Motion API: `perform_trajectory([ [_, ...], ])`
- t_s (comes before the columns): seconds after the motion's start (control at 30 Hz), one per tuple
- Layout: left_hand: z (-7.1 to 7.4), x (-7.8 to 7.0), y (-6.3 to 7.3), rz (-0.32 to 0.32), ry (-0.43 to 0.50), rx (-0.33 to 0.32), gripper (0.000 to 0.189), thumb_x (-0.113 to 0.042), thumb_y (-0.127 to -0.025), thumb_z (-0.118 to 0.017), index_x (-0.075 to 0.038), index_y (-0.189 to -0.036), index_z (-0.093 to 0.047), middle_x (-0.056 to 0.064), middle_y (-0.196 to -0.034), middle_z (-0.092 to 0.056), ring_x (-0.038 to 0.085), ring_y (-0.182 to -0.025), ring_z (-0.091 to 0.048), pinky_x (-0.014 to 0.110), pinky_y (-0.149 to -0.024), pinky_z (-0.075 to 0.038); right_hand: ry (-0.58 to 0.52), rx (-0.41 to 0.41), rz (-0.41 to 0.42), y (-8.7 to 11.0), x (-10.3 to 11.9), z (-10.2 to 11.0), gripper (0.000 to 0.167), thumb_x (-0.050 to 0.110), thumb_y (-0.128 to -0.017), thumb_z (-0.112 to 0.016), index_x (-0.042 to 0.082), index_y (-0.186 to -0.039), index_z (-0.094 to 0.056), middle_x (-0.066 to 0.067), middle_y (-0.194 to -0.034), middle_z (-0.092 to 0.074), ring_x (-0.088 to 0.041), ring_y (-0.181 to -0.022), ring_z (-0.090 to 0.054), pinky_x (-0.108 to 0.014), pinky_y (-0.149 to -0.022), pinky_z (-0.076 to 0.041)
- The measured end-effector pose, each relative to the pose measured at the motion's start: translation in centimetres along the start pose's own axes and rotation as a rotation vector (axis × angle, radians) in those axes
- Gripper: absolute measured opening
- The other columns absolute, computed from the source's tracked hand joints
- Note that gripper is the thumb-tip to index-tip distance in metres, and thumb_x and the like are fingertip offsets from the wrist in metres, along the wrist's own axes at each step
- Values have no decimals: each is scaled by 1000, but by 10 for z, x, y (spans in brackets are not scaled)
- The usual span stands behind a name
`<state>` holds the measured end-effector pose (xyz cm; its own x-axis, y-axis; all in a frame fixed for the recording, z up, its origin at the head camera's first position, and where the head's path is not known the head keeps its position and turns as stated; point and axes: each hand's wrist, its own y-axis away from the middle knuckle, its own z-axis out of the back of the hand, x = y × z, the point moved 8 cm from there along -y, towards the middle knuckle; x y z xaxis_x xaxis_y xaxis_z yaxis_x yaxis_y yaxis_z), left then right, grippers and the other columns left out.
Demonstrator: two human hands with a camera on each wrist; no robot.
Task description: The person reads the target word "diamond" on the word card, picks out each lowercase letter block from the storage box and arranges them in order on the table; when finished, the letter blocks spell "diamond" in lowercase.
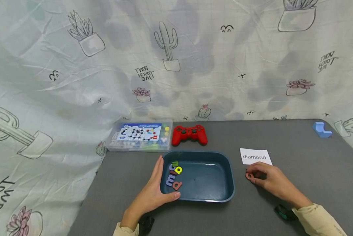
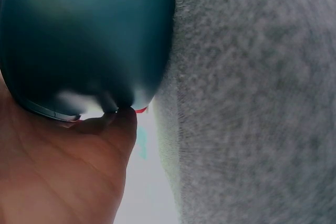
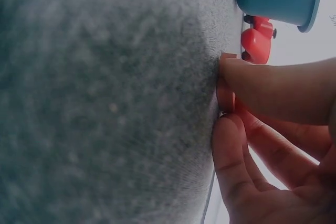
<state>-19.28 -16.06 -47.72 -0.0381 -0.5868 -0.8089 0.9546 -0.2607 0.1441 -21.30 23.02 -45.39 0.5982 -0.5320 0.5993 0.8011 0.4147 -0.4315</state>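
My right hand (image 1: 269,180) pinches a reddish-brown letter o (image 1: 249,176) between thumb and fingers, at the table surface just below a white card (image 1: 253,154) printed "diamond". In the right wrist view, the letter (image 3: 226,98) stands partly behind the thumb. My left hand (image 1: 153,193) rests against the near left corner of a dark blue tray (image 1: 206,200), its fingers straight along the left wall and its thumb at the front rim. Inside the tray's left side lie several coloured letters, among them a yellow one (image 1: 178,170), a purple m (image 1: 170,180) and a reddish-brown d (image 1: 177,186).
Behind the tray lie a red game controller (image 1: 189,135) and a clear plastic box (image 1: 138,136) with a molecule label. A light blue curved block (image 1: 322,129) is at the table's far right corner. A patterned cloth (image 1: 194,59) hangs along the back edge.
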Motion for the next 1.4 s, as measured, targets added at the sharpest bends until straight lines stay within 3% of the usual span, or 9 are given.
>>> perform_trajectory([
  [0.4, 2, -3, -5, -29, 4, -5, 130, -51, -86, -87, -24, -173, 5, -5, -179, 11, 35, -163, -9, 72, -120, -22, 53, 1, 45, -2, 3, 5, 33, -8, -79, -89, 17, -96, -77, 7, -95, -71, -3, -79, -66, -15, -70, -51],
  [0.6, 3, -5, -7, -39, 12, -3, 129, -51, -86, -87, -25, -173, 5, -6, -179, 12, 34, -163, -8, 71, -121, -22, 52, -4, -5, -2, 0, 8, 32, -7, -80, -89, 11, -103, -77, 3, -99, -72, -4, -82, -67, -17, -72, -53],
  [0.83, 2, -4, -7, -28, 6, 4, 130, -53, -86, -87, -26, -173, 6, -7, -178, 12, 33, -163, -8, 70, -121, -22, -125, 37, -232, 3, -12, 13, 34, -2, -93, -81, -2, -125, -72, -17, -117, -72, -5, -91, -70, -21, -75, -57],
  [1.0, 2, -3, -5, -31, 4, -3, 130, -53, -86, -87, -25, -173, 4, -5, -179, 12, 34, -162, -9, 70, -120, -23, -214, 44, -372, 5, -11, 19, 46, 12, -105, -71, 0, -148, -61, -23, -140, -65, -3, -109, -68, -20, -83, -56],
  [1.17, 0, 0, -1, -14, 15, 5, 131, -52, -86, -87, -21, -174, 4, -2, -179, 12, 34, -163, -8, 72, -121, -21, -360, 49, -411, 0, 1, 16, 53, 19, -110, -64, 4, -159, -50, -22, -152, -57, -4, -127, -63, -19, -92, -53],
  [1.4, -1, 2, 0, -6, 18, -5, 131, -52, -85, -87, -21, -174, 3, -1, -179, 11, 36, -162, -9, 73, -120, -21, -496, 74, -358, -19, 21, 3, 55, 18, -112, -59, 8, -164, -44, -23, -160, -49, -5, -136, -57, -22, -100, -52],
])
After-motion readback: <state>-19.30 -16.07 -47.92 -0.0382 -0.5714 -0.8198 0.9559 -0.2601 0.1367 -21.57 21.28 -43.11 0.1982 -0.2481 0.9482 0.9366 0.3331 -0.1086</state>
